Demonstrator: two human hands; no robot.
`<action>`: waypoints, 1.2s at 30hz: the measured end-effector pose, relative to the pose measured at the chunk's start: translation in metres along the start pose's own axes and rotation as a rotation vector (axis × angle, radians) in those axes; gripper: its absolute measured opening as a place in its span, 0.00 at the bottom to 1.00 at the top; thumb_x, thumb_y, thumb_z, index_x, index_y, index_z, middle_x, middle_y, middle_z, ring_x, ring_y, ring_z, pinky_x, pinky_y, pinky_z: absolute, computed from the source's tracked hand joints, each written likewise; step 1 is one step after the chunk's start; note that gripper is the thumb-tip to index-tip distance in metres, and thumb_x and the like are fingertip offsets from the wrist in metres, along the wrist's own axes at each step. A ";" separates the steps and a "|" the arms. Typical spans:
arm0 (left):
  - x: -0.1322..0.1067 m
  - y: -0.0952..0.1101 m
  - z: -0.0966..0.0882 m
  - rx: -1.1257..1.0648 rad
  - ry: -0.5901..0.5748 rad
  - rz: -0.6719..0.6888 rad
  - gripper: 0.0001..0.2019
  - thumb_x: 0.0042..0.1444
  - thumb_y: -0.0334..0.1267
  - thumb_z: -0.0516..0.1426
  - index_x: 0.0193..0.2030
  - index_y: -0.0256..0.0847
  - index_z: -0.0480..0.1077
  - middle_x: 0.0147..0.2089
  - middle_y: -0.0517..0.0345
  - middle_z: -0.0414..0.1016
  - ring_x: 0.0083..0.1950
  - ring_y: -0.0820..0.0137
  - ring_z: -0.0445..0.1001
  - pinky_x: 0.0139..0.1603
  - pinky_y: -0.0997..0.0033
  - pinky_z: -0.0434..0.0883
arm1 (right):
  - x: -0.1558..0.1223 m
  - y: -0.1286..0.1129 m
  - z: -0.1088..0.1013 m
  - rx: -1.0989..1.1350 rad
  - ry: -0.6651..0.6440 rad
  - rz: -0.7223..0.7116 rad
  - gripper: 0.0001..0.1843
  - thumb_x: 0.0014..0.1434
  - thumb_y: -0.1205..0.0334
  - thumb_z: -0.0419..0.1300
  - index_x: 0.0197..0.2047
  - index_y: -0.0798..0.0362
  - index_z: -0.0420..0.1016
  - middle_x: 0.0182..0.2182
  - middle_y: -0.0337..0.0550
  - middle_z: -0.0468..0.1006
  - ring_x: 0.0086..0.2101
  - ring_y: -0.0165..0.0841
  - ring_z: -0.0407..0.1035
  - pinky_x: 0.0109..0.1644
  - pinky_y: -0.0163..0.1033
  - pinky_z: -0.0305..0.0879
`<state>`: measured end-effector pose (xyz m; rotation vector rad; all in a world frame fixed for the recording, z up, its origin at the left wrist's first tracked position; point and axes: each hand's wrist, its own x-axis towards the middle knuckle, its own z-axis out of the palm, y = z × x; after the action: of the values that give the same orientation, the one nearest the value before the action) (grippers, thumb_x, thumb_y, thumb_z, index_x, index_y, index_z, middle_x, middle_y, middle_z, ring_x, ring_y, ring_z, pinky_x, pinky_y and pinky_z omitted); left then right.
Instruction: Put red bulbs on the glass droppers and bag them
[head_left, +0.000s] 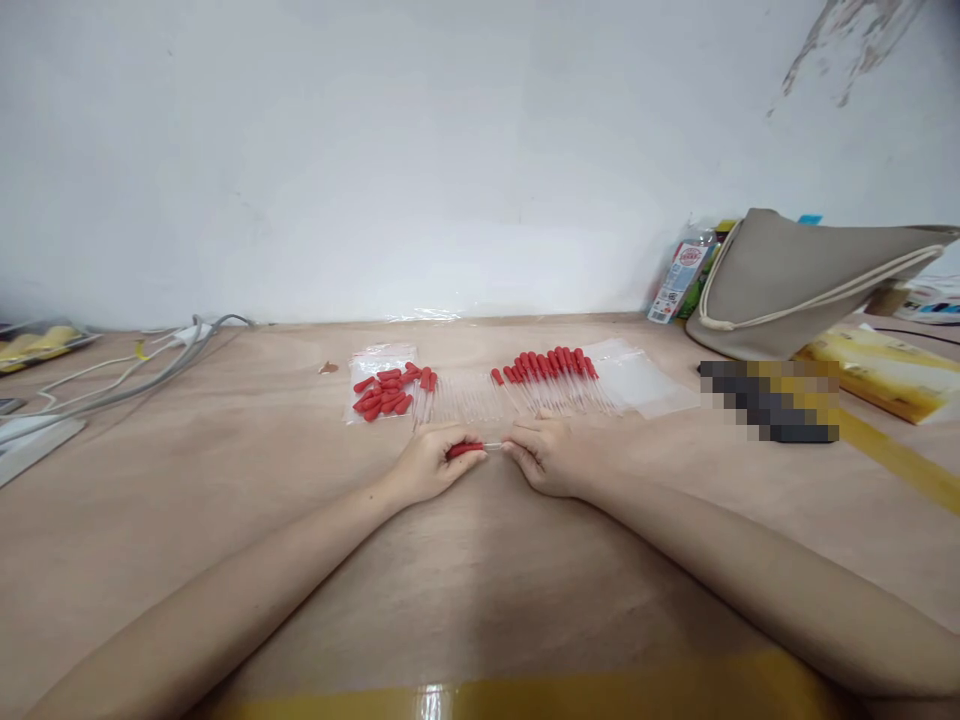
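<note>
1. At table (480, 590) centre: left hand (431, 465) pinches red bulb (465, 450); right hand (544, 458) pinches clear tube (492, 446), ends meeting.
2. Risk: skewed push may snap tube or slip bulb.

I'm looking at a plain white wall (450, 150), softly and evenly lit, with a scuffed, flaking patch (847, 50) at its upper right. Below it runs a pale plywood counter (480, 590). Yellow tape (600, 692) lines the near edge, and a second strip (900, 467) slants off at the right. Grey cables (150, 372) trail along the left back corner. A beige bag (787, 290) sits at the right, close to the wall.
</note>
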<state>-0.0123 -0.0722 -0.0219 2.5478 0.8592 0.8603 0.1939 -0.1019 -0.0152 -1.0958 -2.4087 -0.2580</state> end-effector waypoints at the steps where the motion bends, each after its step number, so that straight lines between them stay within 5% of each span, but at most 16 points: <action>1: 0.000 0.000 0.000 0.001 -0.012 0.009 0.08 0.56 0.39 0.54 0.36 0.37 0.71 0.31 0.57 0.73 0.32 0.74 0.69 0.34 0.75 0.65 | 0.001 0.000 0.000 0.007 -0.017 -0.010 0.16 0.60 0.63 0.47 0.26 0.56 0.70 0.23 0.40 0.72 0.25 0.28 0.60 0.32 0.36 0.47; 9: -0.001 -0.001 0.001 0.036 -0.032 0.058 0.08 0.56 0.39 0.54 0.37 0.38 0.70 0.31 0.57 0.74 0.32 0.73 0.70 0.34 0.75 0.65 | 0.001 0.005 0.010 0.098 -0.115 -0.033 0.17 0.62 0.63 0.44 0.27 0.56 0.69 0.24 0.41 0.72 0.25 0.28 0.60 0.35 0.37 0.49; 22: -0.002 -0.003 0.002 0.067 -0.004 0.146 0.09 0.56 0.38 0.53 0.36 0.36 0.71 0.30 0.54 0.74 0.31 0.72 0.71 0.33 0.74 0.67 | 0.006 -0.003 0.006 0.346 -0.261 0.161 0.17 0.62 0.63 0.45 0.26 0.55 0.69 0.22 0.37 0.72 0.24 0.26 0.61 0.41 0.37 0.51; 31: 0.000 0.000 0.000 0.024 0.031 0.029 0.10 0.55 0.39 0.55 0.43 0.39 0.68 0.36 0.56 0.74 0.34 0.73 0.71 0.35 0.73 0.68 | 0.014 0.013 -0.027 0.383 -0.468 0.121 0.15 0.58 0.59 0.50 0.25 0.56 0.71 0.19 0.36 0.69 0.21 0.25 0.57 0.29 0.33 0.49; 33: -0.001 -0.002 0.000 0.040 0.129 -0.023 0.18 0.53 0.41 0.57 0.50 0.39 0.63 0.40 0.54 0.72 0.35 0.72 0.70 0.36 0.72 0.69 | 0.015 0.026 -0.035 0.383 -0.500 0.185 0.15 0.56 0.59 0.51 0.23 0.56 0.70 0.17 0.35 0.67 0.20 0.25 0.57 0.26 0.32 0.48; 36: -0.001 -0.004 0.001 0.074 0.184 -0.033 0.23 0.52 0.39 0.58 0.54 0.39 0.58 0.43 0.52 0.68 0.40 0.70 0.68 0.39 0.69 0.69 | 0.021 0.043 -0.035 0.362 -0.369 0.414 0.19 0.57 0.55 0.48 0.22 0.55 0.71 0.18 0.37 0.70 0.20 0.26 0.60 0.26 0.32 0.52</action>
<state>-0.0143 -0.0699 -0.0246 2.5383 1.0011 1.0848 0.2268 -0.0722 0.0244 -1.5224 -2.3193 0.5389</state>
